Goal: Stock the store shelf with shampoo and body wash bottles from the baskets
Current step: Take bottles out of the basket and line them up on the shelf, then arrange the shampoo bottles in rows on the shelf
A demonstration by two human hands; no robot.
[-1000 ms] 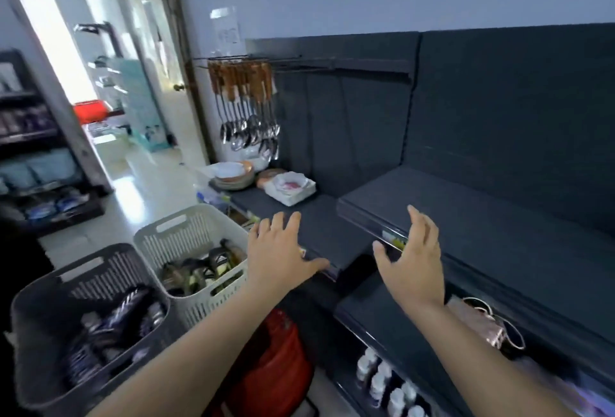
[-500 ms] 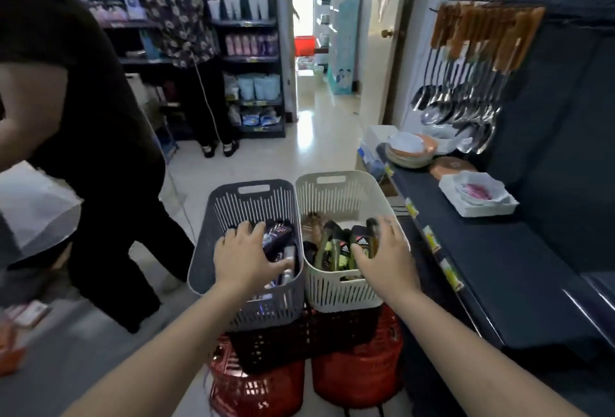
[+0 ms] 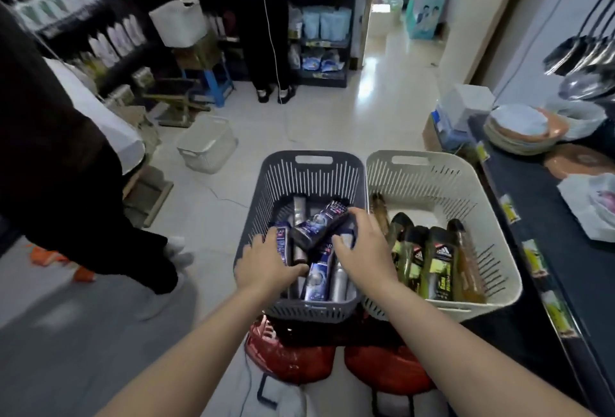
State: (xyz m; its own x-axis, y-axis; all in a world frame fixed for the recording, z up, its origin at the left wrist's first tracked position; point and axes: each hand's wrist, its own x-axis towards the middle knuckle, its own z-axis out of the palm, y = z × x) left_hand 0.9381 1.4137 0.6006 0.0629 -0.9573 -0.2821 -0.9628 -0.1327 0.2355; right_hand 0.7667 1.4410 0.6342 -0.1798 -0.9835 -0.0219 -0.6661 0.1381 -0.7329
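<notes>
Your left hand and right hand both reach into the grey basket, fingers curling around dark blue bottles; whether either grip has closed, you cannot tell. The bottles look stiff, smooth, probably slippery: grasp each mid-body. Beside it, the white basket holds green and amber bottles. The shelf runs along your right.

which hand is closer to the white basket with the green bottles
Right. The right hand is in the grey basket beside the white basket; the left hand is farther away.
</notes>
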